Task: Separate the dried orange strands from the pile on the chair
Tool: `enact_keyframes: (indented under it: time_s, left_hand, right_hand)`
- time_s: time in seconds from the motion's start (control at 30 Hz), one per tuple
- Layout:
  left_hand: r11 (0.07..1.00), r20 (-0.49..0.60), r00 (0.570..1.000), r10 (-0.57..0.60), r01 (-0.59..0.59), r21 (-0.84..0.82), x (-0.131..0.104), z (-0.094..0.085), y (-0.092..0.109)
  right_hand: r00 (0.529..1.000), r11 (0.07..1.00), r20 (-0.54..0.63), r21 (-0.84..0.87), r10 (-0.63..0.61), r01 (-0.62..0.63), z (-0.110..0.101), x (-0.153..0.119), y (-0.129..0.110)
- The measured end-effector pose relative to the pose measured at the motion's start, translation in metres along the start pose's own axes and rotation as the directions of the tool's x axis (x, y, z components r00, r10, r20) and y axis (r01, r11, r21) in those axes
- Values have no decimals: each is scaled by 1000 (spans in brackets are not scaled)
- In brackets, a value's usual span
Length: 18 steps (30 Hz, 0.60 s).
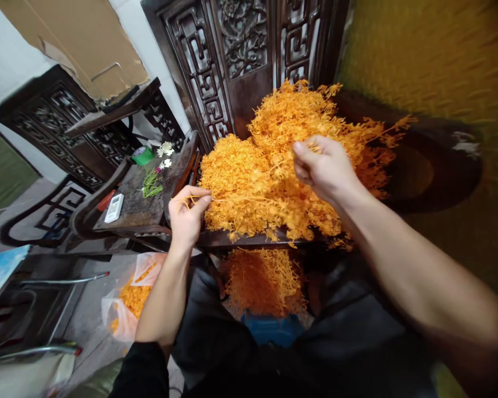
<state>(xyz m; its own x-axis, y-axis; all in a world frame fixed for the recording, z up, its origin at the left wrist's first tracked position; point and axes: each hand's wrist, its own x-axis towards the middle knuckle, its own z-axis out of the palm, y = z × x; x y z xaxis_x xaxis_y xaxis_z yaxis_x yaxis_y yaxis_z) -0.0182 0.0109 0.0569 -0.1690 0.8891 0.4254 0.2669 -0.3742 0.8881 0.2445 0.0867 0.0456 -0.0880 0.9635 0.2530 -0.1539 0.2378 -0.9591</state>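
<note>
A large heap of orange dried flowers point(232, 171) lies on a dark wooden seat. At its left edge my left hand point(187, 213) pinches the thin stem end of an orange sprig point(249, 200), which stretches to the right over the heap. My right hand point(326, 166) is above the heap's right part, fingers closed; whatever is between its fingertips is too small to name. More orange stems point(269, 276) stand below the seat's front edge, between my knees, above a blue container point(271, 329).
On the left, a small dark table point(139, 190) bears green tape point(143, 155), white flowers point(165, 149), green stems point(151, 183) and a white device point(114, 208). A plastic bag point(120, 312) with orange petals sits on the floor. A carved wooden backrest point(249, 83) rises behind the heap.
</note>
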Motion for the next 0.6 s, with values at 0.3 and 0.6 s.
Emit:
enact_keyframes:
  time_s: [0.3,0.6]
  left_hand:
    - [930,297,936,-187,266,-253,-7,6,-4]
    - [664,255,916,-310,400,-631,3,-12,14]
  right_hand:
    - [967,965,222,201,122,-168,11,-19,-19]
    - [986,948,65,273,151,-163,-7,0,-2]
